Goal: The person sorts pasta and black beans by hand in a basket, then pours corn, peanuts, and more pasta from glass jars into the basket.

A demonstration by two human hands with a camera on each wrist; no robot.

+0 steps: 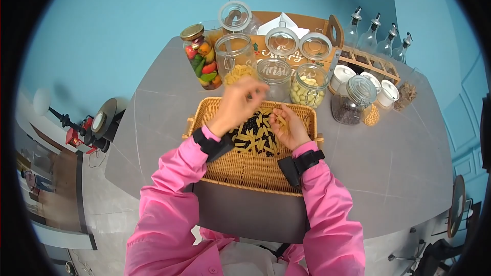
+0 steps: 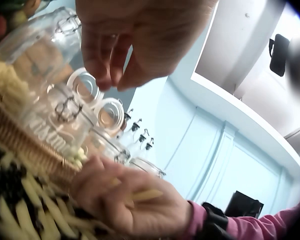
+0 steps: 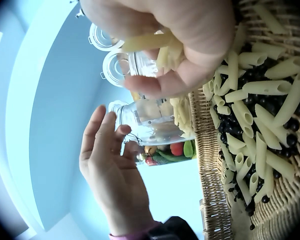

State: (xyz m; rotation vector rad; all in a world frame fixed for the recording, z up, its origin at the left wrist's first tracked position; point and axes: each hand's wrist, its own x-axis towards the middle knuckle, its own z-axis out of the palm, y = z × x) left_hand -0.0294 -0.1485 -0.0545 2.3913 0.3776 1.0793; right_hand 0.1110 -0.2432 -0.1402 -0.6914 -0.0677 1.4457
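A person in pink sleeves is sorting a mix of penne pasta (image 1: 257, 135) and small black beans (image 1: 249, 124) that lies in a wicker basket (image 1: 245, 174) on the grey counter (image 1: 399, 158). The step in hand looks like the transfer of pasta out of the basket — picking is under way and a batch is being moved toward the jars.

The right hand (image 1: 287, 128) rests low over the heap, its fingers (image 3: 155, 90) curled round a small bundle of penne; the right wrist view shows the tubes lying across the palm. The left hand (image 1: 238, 103) is raised above the far rim of the basket, close to the open pasta jar (image 1: 236, 64). Its fingertips (image 2: 106, 75) come together in the left wrist view, yet the head view is blurred and nothing shows between them, so I cannot tell whether they pinch a piece or are bare.

Beyond the basket stand more open clip-top jars — one with pale beans (image 1: 309, 86), one with dark contents (image 1: 352, 103) — and a closed jar of coloured vegetables (image 1: 201, 57).

The next move, as I judge it, calls for bringing the held penne over the mouth of the pasta jar, which already holds some, and releasing it cleanly; many tubes remain among the beans, so the work seems far from finished.
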